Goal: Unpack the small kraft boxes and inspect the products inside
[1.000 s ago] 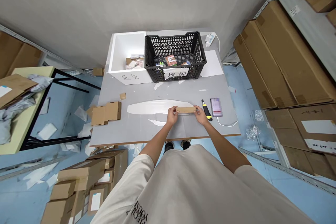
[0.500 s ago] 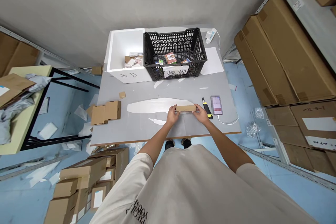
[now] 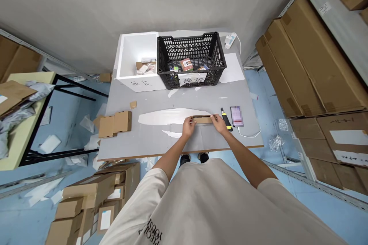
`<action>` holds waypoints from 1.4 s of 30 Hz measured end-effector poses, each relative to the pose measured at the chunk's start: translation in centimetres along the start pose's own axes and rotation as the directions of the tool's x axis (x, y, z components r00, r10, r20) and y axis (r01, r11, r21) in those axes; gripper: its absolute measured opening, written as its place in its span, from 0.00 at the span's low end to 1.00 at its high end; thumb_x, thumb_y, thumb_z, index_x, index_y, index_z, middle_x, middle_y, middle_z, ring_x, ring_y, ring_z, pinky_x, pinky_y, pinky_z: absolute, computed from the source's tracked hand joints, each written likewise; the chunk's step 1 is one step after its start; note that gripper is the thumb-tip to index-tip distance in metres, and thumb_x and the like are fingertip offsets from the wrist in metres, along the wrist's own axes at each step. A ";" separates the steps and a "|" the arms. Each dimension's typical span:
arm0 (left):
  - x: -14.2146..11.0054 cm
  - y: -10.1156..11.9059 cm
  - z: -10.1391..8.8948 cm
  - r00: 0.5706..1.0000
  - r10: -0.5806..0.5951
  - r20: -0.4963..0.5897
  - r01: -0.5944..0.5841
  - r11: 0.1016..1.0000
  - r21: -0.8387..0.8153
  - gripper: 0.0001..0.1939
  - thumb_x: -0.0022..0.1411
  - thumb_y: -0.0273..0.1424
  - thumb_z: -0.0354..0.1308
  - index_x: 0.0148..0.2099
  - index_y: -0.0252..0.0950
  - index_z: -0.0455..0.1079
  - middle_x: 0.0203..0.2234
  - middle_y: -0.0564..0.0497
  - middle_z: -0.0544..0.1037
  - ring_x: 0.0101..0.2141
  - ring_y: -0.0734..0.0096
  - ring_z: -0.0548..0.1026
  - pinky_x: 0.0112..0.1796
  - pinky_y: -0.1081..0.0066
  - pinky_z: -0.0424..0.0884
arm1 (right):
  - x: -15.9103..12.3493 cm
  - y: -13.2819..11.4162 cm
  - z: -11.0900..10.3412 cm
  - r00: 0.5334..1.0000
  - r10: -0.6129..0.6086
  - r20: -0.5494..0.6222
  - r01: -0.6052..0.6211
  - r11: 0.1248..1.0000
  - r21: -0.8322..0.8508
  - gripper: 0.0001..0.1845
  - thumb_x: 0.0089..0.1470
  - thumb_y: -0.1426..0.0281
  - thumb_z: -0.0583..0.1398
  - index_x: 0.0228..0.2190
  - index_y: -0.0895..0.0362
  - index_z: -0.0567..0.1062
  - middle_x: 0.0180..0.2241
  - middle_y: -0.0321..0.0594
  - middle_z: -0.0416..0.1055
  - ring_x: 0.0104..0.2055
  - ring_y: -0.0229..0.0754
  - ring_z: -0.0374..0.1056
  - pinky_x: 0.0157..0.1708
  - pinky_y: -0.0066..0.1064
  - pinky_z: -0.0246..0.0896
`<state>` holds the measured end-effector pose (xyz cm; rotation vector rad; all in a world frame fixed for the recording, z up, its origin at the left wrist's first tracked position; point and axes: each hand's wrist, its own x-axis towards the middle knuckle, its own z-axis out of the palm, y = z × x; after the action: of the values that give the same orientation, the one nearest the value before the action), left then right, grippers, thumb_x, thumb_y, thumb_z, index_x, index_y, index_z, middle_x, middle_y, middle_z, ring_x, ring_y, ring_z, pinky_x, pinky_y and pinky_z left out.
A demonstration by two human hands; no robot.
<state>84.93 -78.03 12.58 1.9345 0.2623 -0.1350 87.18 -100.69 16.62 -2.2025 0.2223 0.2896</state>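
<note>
A small, narrow cardboard box point(image 3: 202, 120) is held between my two hands near the table's front edge. My left hand point(image 3: 189, 125) grips its left end, and my right hand point(image 3: 218, 123) is closed on the right end. A dark gap shows along the box's upper side; what lies inside cannot be made out. Just right of my right hand lies a black and yellow utility knife point(image 3: 226, 119). Beside the knife is a phone point(image 3: 237, 116) with a lit screen and a white cable.
A white foam box point(image 3: 126, 65) and a black plastic crate point(image 3: 220, 51), both holding small packages, stand at the table's back. An opened cardboard box point(image 3: 123, 121) and a small cardboard piece point(image 3: 133, 104) lie at left. A power strip point(image 3: 229, 40) sits back right.
The cardboard box in my hands has turned or opened, so a dark gap now shows along its upper side. My right fingers have shifted slightly left over its end.
</note>
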 end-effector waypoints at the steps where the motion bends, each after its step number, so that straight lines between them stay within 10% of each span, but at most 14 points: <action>1: -0.1 -0.1 0.1 1.000 -0.012 -0.006 0.012 1.000 -0.019 0.21 0.62 0.33 0.61 0.56 0.38 0.65 0.51 0.42 0.73 0.47 0.63 0.76 0.47 0.62 0.73 | 0.4 -0.2 0.0 1.000 -0.004 -0.026 0.003 0.999 -0.032 0.25 0.60 0.47 0.51 0.41 0.52 0.75 0.42 0.44 0.74 0.44 0.48 0.70 0.51 0.42 0.63; 17: -5.4 -0.9 -1.3 0.985 0.086 0.149 -0.124 0.955 0.269 0.16 0.62 0.30 0.56 0.52 0.39 0.62 0.49 0.44 0.68 0.49 0.62 0.72 0.50 0.60 0.70 | 4.1 -0.2 1.2 0.950 0.155 -0.271 -0.169 0.985 -0.031 0.19 0.49 0.52 0.63 0.24 0.51 0.64 0.23 0.33 0.67 0.27 0.42 0.62 0.33 0.33 0.56; 24: -5.5 2.0 -2.1 0.942 0.243 0.232 -0.336 0.676 0.656 0.29 0.62 0.29 0.56 0.65 0.37 0.58 0.57 0.37 0.63 0.57 0.47 0.63 0.55 0.50 0.63 | 3.7 0.7 1.1 0.976 0.096 -0.198 -0.088 0.995 0.049 0.20 0.44 0.54 0.66 0.33 0.53 0.68 0.27 0.34 0.71 0.30 0.42 0.66 0.35 0.33 0.60; 30: -5.1 4.3 -1.1 0.716 0.330 0.615 -0.696 0.403 0.594 0.32 0.64 0.26 0.53 0.69 0.43 0.54 0.64 0.41 0.61 0.64 0.54 0.58 0.64 0.51 0.50 | 3.4 2.0 1.4 0.979 0.109 -0.174 -0.103 0.994 0.042 0.20 0.44 0.53 0.65 0.34 0.52 0.69 0.28 0.35 0.73 0.31 0.43 0.69 0.36 0.34 0.62; 35: -3.0 3.6 -0.6 0.833 0.182 0.522 -0.545 0.432 0.719 0.43 0.58 0.34 0.63 0.71 0.39 0.49 0.69 0.38 0.53 0.69 0.48 0.48 0.66 0.42 0.38 | 2.4 2.0 1.1 0.990 0.093 -0.103 -0.086 0.994 0.067 0.26 0.44 0.52 0.65 0.41 0.52 0.68 0.32 0.34 0.73 0.32 0.43 0.69 0.37 0.34 0.63; 42: -1.7 1.2 -1.0 0.846 0.067 0.529 -0.467 0.574 0.673 0.49 0.52 0.39 0.69 0.71 0.41 0.50 0.69 0.37 0.52 0.69 0.44 0.46 0.64 0.37 0.32 | -0.2 1.4 0.0 0.989 -0.083 -0.119 0.062 0.982 -0.176 0.15 0.57 0.56 0.56 0.40 0.53 0.67 0.36 0.37 0.69 0.36 0.42 0.65 0.39 0.34 0.61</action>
<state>83.56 -77.70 14.43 2.7179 -0.5317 -0.5696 86.59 -101.53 15.67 -2.3973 0.1912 0.1332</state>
